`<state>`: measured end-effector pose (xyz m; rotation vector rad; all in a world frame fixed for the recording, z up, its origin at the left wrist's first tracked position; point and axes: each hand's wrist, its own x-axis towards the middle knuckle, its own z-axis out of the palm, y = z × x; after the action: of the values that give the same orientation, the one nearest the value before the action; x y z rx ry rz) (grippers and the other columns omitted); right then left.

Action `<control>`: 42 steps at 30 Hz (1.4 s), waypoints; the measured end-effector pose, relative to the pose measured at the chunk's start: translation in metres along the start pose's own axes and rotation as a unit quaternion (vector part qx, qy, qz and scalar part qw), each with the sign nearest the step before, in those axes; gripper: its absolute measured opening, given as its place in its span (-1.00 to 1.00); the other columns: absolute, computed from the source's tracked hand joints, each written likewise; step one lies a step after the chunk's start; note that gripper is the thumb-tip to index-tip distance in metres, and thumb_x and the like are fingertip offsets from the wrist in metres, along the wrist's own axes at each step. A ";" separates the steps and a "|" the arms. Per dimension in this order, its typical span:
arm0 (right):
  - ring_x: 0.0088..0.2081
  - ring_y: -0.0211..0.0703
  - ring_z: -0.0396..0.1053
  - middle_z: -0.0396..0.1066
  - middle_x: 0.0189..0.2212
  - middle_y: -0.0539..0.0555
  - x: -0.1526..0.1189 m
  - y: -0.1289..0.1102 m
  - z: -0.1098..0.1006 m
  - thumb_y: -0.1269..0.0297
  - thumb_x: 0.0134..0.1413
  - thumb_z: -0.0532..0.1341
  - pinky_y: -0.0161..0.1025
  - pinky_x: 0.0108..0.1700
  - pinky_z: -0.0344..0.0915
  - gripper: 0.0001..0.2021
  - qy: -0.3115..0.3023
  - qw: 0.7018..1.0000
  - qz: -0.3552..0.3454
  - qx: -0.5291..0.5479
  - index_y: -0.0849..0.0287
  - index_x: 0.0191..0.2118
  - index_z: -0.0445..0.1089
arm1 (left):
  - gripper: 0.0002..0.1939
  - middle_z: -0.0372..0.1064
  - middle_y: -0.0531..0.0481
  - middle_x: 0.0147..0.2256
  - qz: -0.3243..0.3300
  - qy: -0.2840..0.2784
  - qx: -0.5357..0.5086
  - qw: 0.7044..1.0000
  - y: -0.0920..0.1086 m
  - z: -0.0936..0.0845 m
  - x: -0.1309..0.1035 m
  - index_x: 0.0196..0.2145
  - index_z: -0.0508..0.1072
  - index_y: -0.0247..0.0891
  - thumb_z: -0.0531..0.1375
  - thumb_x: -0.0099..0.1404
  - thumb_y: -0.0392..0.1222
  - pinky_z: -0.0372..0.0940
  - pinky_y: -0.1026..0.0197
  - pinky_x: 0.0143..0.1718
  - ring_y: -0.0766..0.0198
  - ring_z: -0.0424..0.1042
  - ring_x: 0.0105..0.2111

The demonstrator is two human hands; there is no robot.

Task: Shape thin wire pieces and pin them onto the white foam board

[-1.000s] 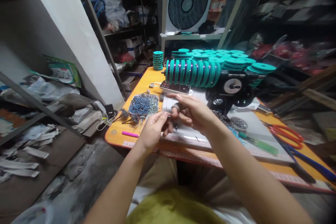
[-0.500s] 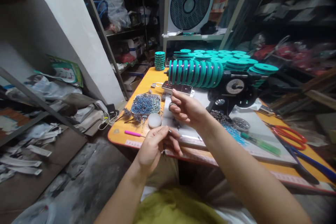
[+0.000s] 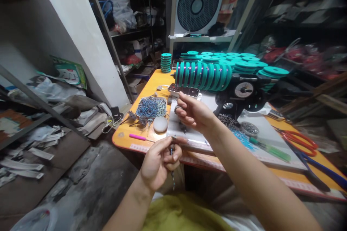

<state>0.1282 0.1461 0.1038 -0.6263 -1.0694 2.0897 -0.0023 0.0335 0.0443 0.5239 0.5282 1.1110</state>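
My left hand (image 3: 159,160) is closed over the table's front edge, thumb and fingers pinching a thin strand of small blue and dark beads (image 3: 172,180). The strand's lower end dangles below the fingers. Higher up and to the right, my right hand (image 3: 193,112) has its fingers curled in a pinch; a small dark bit shows at them, too little to name. Close to my left hand lie a pink-handled tool (image 3: 137,136) with a thin metal shaft and a round whitish disc (image 3: 160,124). A clear tray (image 3: 166,101) of blue and pale tube-shaped pieces stands behind them.
A black machine (image 3: 238,94) carries a row of teal spools (image 3: 203,75), with more stacked spools (image 3: 273,71) behind. A phone (image 3: 184,90) lies before it. At right are a green-handled tool (image 3: 271,149), red-handled scissors (image 3: 300,141) and blue-handled pliers (image 3: 325,169).
My left hand has turned and its fingers have curled in; the beaded strand now hangs visibly below it. My right hand has stayed almost in place.
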 end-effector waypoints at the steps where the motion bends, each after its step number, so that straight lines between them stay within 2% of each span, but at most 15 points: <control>1: -0.84 -0.50 -0.06 0.18 -0.73 -0.10 0.000 0.000 0.000 0.09 0.36 -0.09 -0.54 -0.83 -0.20 -0.54 0.001 1.000 -0.002 0.000 0.17 -0.57 0.07 | -0.71 0.17 0.09 -0.64 -0.002 0.005 -0.003 1.000 0.000 0.000 -0.001 -0.29 0.55 -0.50 0.17 0.31 -0.17 -0.17 0.49 -0.66 0.56 -0.16 -0.66; 6: -0.84 -0.50 -0.04 0.18 -0.73 -0.11 0.001 0.003 -0.002 0.09 0.35 -0.05 -0.54 -0.82 -0.22 -0.56 0.007 1.000 -0.011 0.002 0.17 -0.56 0.07 | -0.76 0.28 0.01 -0.61 -0.003 0.025 -0.011 1.000 -0.002 -0.003 -0.004 -0.41 0.53 -0.44 0.21 0.27 -0.17 -0.12 0.49 -0.64 0.57 -0.09 -0.66; 17: -0.83 -0.50 -0.05 0.19 -0.72 -0.12 0.000 0.003 -0.001 0.05 0.32 0.00 -0.54 -0.83 -0.17 -0.57 0.002 1.000 -0.021 -0.021 0.16 -0.55 0.07 | -0.76 0.37 -0.06 -0.57 0.007 0.032 -0.004 0.999 -0.008 -0.002 -0.011 -0.41 0.52 -0.41 0.22 0.28 -0.14 -0.08 0.48 -0.62 0.55 0.02 -0.64; 19: -0.83 -0.50 -0.01 0.25 -0.70 -0.09 -0.001 0.002 -0.001 0.06 0.31 0.01 -0.53 -0.82 -0.16 -0.58 -0.002 0.999 -0.027 -0.043 0.17 -0.53 0.13 | -0.74 0.39 -0.08 -0.54 0.015 0.034 0.020 0.999 -0.008 -0.003 -0.009 -0.36 0.53 -0.42 0.22 0.28 -0.12 -0.07 0.47 -0.61 0.53 0.04 -0.62; 22: -0.82 -0.47 0.06 0.36 -0.68 -0.02 -0.005 -0.003 0.002 0.15 0.31 0.04 -0.53 -0.81 -0.13 -0.68 -0.003 0.994 -0.042 -0.098 0.22 -0.42 0.30 | -0.68 0.42 -0.12 -0.44 0.050 0.046 0.072 0.995 -0.009 -0.007 -0.006 -0.18 0.54 -0.42 0.22 0.29 -0.08 0.00 0.43 -0.58 0.50 0.09 -0.59; 26: -0.83 -0.47 -0.03 0.27 -0.76 -0.10 -0.010 -0.014 0.008 0.17 0.31 0.05 -0.50 -0.78 -0.16 -0.70 0.021 0.964 -0.063 -0.256 0.27 -0.25 0.42 | -0.53 0.40 -0.04 -0.46 0.087 0.060 0.155 0.982 -0.012 -0.020 -0.002 0.14 0.35 -0.29 0.10 0.37 0.00 0.17 0.30 -0.50 0.38 0.24 -0.55; 28: -0.82 -0.47 -0.07 0.19 -0.80 -0.14 -0.013 -0.020 0.012 0.15 0.31 0.05 -0.48 -0.76 -0.16 -0.66 0.036 0.939 -0.066 -0.337 0.30 -0.20 0.46 | -0.52 0.45 -0.08 -0.37 0.117 0.071 0.248 0.959 -0.008 -0.024 0.001 0.19 0.31 -0.22 0.03 0.41 0.01 0.30 0.17 -0.27 0.24 0.40 -0.37; 29: -0.81 -0.46 -0.07 0.16 -0.80 -0.15 -0.014 -0.023 0.013 0.15 0.31 0.05 -0.47 -0.74 -0.16 -0.65 0.042 0.925 -0.065 -0.372 0.31 -0.18 0.48 | -0.55 0.47 -0.12 -0.26 0.139 0.077 0.309 0.938 -0.005 -0.024 0.003 0.17 0.34 -0.20 0.02 0.42 0.00 0.28 0.11 -0.10 0.18 0.43 -0.21; 31: -0.78 -0.45 -0.03 0.16 -0.78 -0.15 -0.015 -0.029 0.016 0.14 0.31 0.06 -0.45 -0.72 -0.12 -0.63 0.048 0.899 -0.063 -0.432 0.32 -0.14 0.50 | -0.63 0.42 -0.16 -0.02 0.202 0.089 0.426 0.877 0.005 -0.020 0.011 0.05 0.46 -0.21 0.03 0.42 -0.05 0.12 0.07 0.14 0.11 0.32 0.06; 32: -0.76 -0.45 -0.01 0.17 -0.77 -0.14 -0.015 -0.031 0.016 0.13 0.30 0.06 -0.44 -0.71 -0.09 -0.62 0.049 0.887 -0.064 -0.454 0.32 -0.13 0.51 | -0.66 0.39 -0.15 0.03 0.233 0.089 0.467 0.848 0.012 -0.016 0.017 0.01 0.48 -0.21 0.04 0.41 -0.07 0.06 0.07 0.18 0.09 0.27 0.11; 34: -0.74 -0.44 0.03 0.20 -0.75 -0.12 -0.015 -0.035 0.018 0.10 0.29 0.08 -0.43 -0.68 -0.04 -0.60 0.042 0.871 -0.072 -0.484 0.33 -0.14 0.52 | -0.68 0.38 -0.13 0.02 0.291 0.085 0.494 0.815 0.024 -0.007 0.031 0.00 0.47 -0.21 0.04 0.41 -0.09 0.08 0.08 0.16 0.10 0.28 0.09; 35: -0.73 -0.44 0.04 0.20 -0.74 -0.11 -0.015 -0.036 0.019 0.09 0.28 0.08 -0.43 -0.68 -0.03 -0.60 0.039 0.868 -0.079 -0.489 0.34 -0.18 0.53 | -0.68 0.40 -0.13 -0.01 0.300 0.077 0.487 0.817 0.030 -0.002 0.038 -0.01 0.46 -0.21 0.05 0.41 -0.08 0.12 0.10 0.12 0.10 0.31 0.05; 37: -0.74 -0.45 0.03 0.18 -0.77 -0.11 -0.015 -0.036 0.019 0.10 0.26 0.11 -0.44 -0.70 -0.06 -0.60 0.034 0.871 -0.093 -0.482 0.35 -0.28 0.54 | -0.71 0.45 -0.11 -0.17 0.289 0.054 0.455 0.840 0.039 0.007 0.050 -0.12 0.50 -0.24 0.07 0.39 -0.05 0.20 0.17 -0.03 0.14 0.37 -0.10; 39: -0.77 -0.46 0.00 0.15 -0.79 -0.12 -0.015 -0.034 0.018 0.12 0.24 0.14 -0.46 -0.74 -0.12 -0.63 0.034 0.888 -0.092 -0.450 0.35 -0.34 0.53 | -0.73 0.43 -0.06 -0.33 0.278 0.040 0.432 0.857 0.044 0.012 0.059 -0.29 0.51 -0.25 0.10 0.37 -0.04 0.20 0.24 -0.19 0.19 0.35 -0.27; 42: -0.82 -0.47 -0.07 0.20 -0.80 -0.13 -0.013 -0.030 0.011 0.15 0.25 0.13 -0.49 -0.79 -0.19 -0.69 0.010 0.947 -0.050 -0.319 0.31 -0.24 0.49 | -0.71 0.34 0.00 -0.48 0.275 0.030 0.415 0.867 0.045 0.013 0.063 -0.44 0.48 -0.25 0.15 0.33 -0.04 0.14 0.28 -0.33 0.25 0.25 -0.42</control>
<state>0.1401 0.1427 0.1358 -0.8697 -1.7432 1.6257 -0.0030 0.1057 0.0744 1.4672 0.9532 1.4171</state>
